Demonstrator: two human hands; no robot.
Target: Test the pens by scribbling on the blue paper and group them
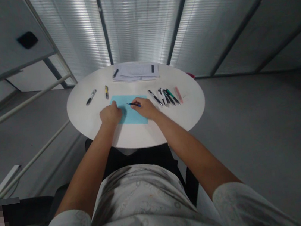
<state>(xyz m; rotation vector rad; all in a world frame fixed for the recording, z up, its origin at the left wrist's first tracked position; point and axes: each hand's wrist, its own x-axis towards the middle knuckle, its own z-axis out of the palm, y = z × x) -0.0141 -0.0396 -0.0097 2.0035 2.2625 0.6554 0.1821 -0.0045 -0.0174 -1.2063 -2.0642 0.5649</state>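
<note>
A light blue sheet (133, 120) lies on the round white table (83, 117), near its front edge. My left hand (111, 114) rests closed on the left side of the sheet, the thumb toward its middle; whether it pinches anything is hidden. Over the sheet's right part, my right hand (144, 107) grips a dark blue pen (135, 104), whose thin tip points left above the paper. No writing can be made out on the sheet.
Right of the sheet lie several pens (170, 97) and a pink strip (178, 95). A white marker (91, 97) and a yellow-black pen (106, 92) lie left. Papers (135, 72) are stacked at the back. Metal rails (31, 92) stand left of the table.
</note>
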